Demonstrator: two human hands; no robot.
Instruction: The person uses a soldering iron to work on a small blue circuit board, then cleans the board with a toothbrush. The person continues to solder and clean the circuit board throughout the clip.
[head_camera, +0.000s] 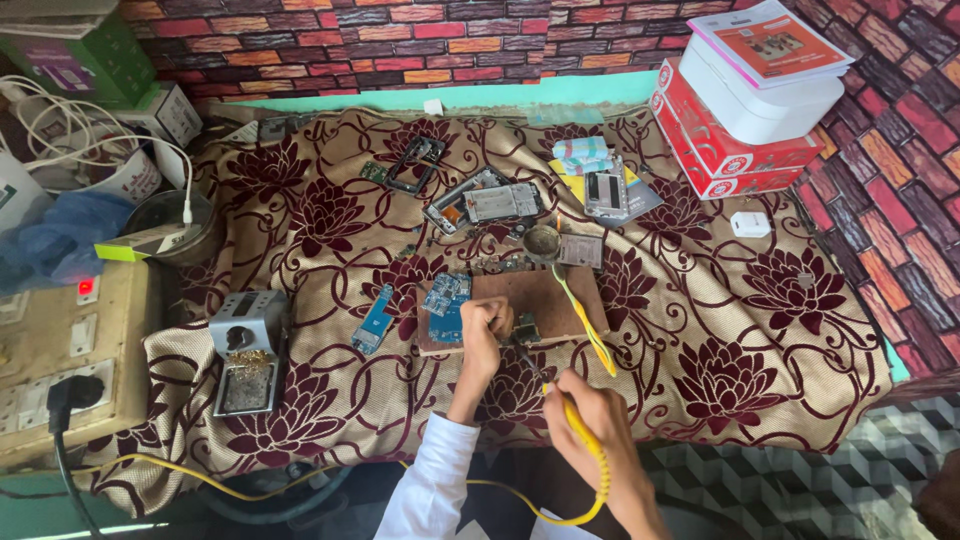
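Right hand (590, 425): gripping a yellow soldering iron (590, 450), fingers wrapped tight around the handle, tip pointing up toward the small circuit board (527, 331).
Iron cord (300, 490): trailing yellow along the near edge of the counter (800, 330), off to the left.
Left hand (485, 335): fingers curled shut, pressing down just beside the small circuit board and pinning things on the wooden work block (545, 295); whether anything thin is pinched in there, I cannot tell.
Small circuit board: lying on the near edge of the wooden work block, between the two hands, with the iron tip coming right up to it.
Progress: by my reading, soldering is in full swing, not finished; the board is lying bare, out of any casing.
Blue boards (445, 295): waiting just left of the block, untouched.
Iron stand (245, 350): sitting empty at left.
Further back: opened phone frames (480, 200) lying apart, reassembly looking undone.
Far right: red and white boxes (740, 110) stacking against the brick wall.
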